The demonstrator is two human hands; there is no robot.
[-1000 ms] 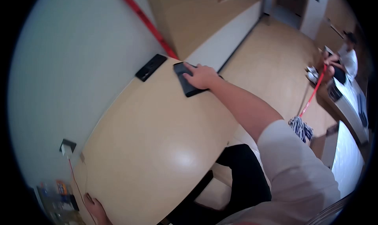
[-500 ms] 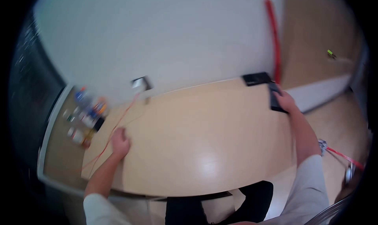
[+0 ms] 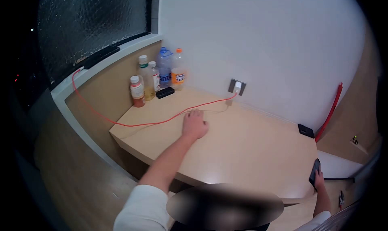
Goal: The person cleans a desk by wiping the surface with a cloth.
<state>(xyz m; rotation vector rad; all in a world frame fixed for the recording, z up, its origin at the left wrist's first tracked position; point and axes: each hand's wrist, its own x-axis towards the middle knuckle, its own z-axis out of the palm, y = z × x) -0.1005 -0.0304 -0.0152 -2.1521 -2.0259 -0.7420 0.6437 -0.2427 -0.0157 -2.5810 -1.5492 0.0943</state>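
Right hand (image 3: 319, 180), the nearer, touched the dark slab (image 3: 314, 171) at the right end of the desk (image 3: 246, 150), long axis roughly along that edge, grip indeterminable; left hand (image 3: 195, 126) lay open, well apart, near the red cable (image 3: 129, 126).

Between five and six o'clock, a smeared oval (image 3: 224, 206) blots out the person's lap. At four o'clock the right hand (image 3: 319, 177) covers part of a dark flat object (image 3: 314, 172), leaving its kind unclear. Just past three o'clock, a yellow-green thing (image 3: 355, 139) is too small to identify. The top edge crops the window (image 3: 95, 23) toward ten o'clock.
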